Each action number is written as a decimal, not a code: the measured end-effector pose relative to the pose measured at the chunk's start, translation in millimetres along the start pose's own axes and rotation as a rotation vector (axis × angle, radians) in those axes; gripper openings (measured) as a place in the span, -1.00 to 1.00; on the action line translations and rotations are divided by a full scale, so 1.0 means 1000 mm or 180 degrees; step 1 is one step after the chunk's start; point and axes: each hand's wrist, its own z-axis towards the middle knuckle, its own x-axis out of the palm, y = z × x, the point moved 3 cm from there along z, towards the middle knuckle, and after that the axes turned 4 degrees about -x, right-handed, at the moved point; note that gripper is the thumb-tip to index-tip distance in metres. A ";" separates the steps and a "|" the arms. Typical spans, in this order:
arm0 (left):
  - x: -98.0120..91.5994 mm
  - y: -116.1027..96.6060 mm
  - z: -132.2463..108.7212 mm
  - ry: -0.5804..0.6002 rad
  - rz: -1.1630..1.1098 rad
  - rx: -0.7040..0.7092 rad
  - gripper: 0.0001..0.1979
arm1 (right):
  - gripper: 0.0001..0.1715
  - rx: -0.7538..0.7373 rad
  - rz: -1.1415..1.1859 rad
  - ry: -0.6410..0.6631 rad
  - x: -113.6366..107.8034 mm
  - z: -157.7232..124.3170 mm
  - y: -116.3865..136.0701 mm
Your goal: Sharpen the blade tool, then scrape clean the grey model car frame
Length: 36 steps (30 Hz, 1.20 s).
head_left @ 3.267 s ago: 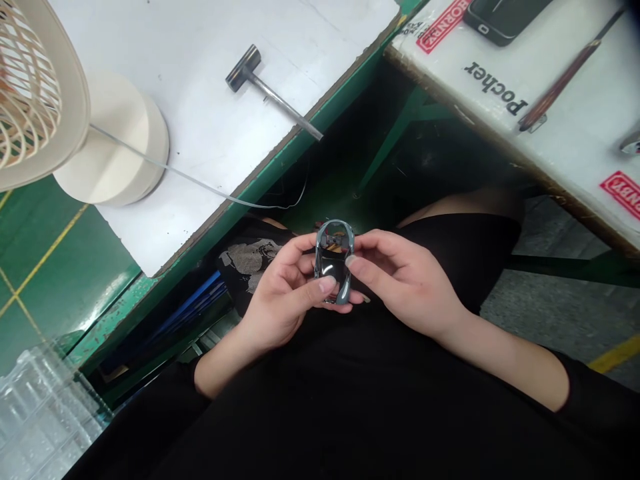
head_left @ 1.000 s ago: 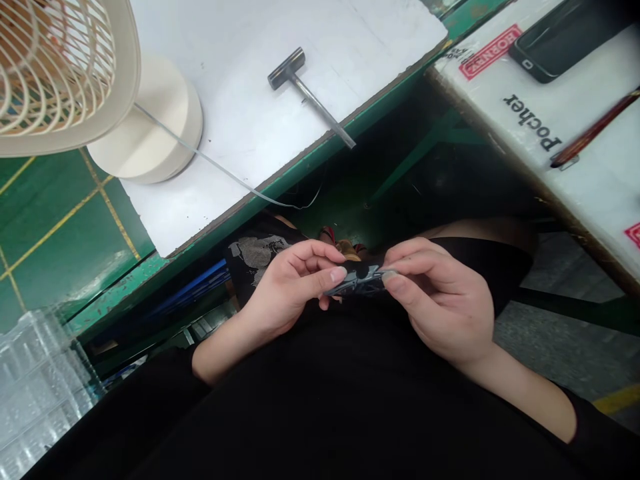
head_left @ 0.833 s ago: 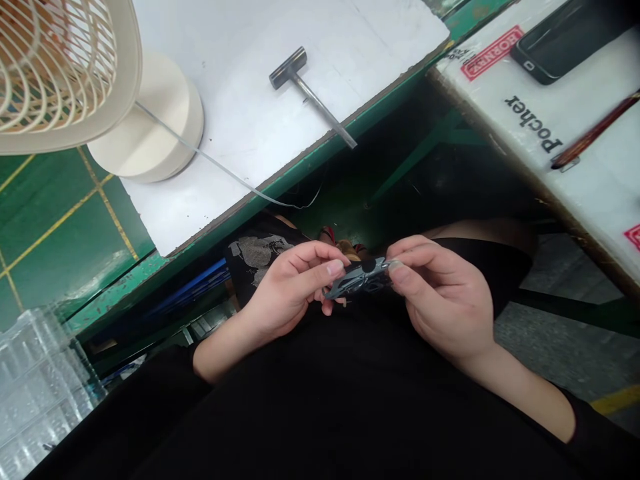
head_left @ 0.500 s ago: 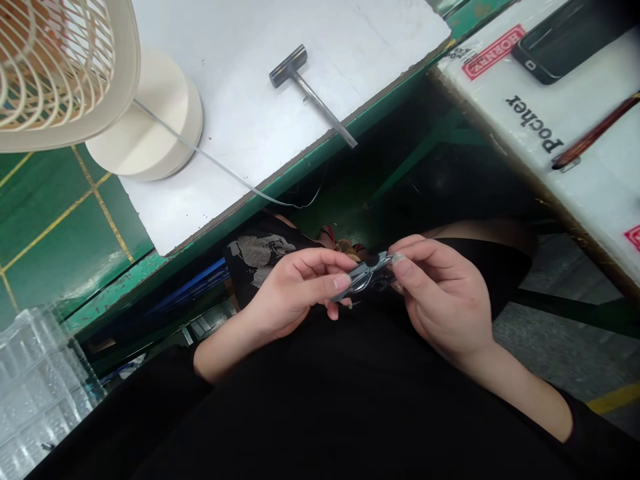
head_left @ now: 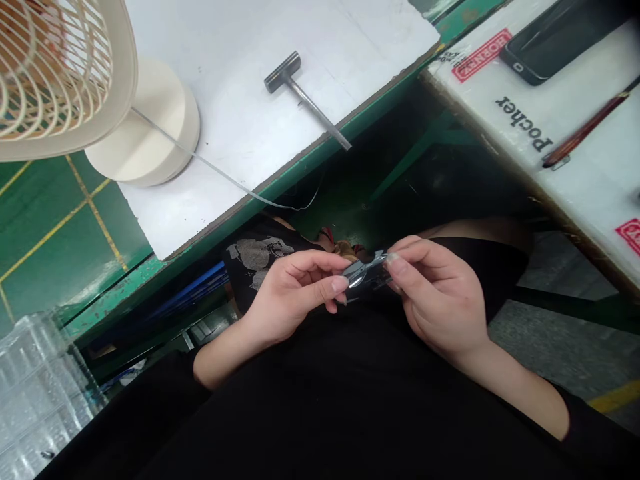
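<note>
Over my lap, a small glossy dark grey part with shiny curved edges is pinched between both hands. My left hand is closed on its left end, thumb on top and fingers beneath. My right hand grips the other end between thumb and fingertips. The fingers cover both ends, and I cannot make out exactly what the part is. Beyond my hands, a small metal hammer lies on the white-topped table, its handle end jutting past the edge.
A cream fan stands at the left of the white-topped table, its cord drooping over the edge. On the right-hand table lie a dark phone and a brown-handled tool. Clear plastic trays are stacked at lower left.
The view has shifted slightly. Both hands keep their grip on the dark grey part, which appears slightly turned, with its highlights changed.
</note>
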 end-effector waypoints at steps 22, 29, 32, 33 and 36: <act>-0.001 0.004 0.001 -0.0233 0.0073 0.0229 -0.80 | -0.81 0.0065 0.0062 0.0074 0.001 0.001 -0.001; -0.001 0.005 0.000 -0.0214 0.0089 0.0212 -0.84 | -0.80 0.0132 0.0071 0.0091 0.001 0.001 0.000; -0.001 0.005 0.000 -0.0229 0.0110 0.0180 -0.84 | -0.80 0.0152 0.0078 0.0086 0.001 0.001 0.000; -0.001 0.005 0.000 -0.0236 0.0111 0.0168 -0.84 | -0.80 0.0156 0.0081 0.0083 0.001 0.001 0.000; 0.000 0.004 0.000 -0.0254 0.0092 0.0129 -0.84 | -0.80 0.0167 0.0084 0.0077 0.001 0.000 -0.002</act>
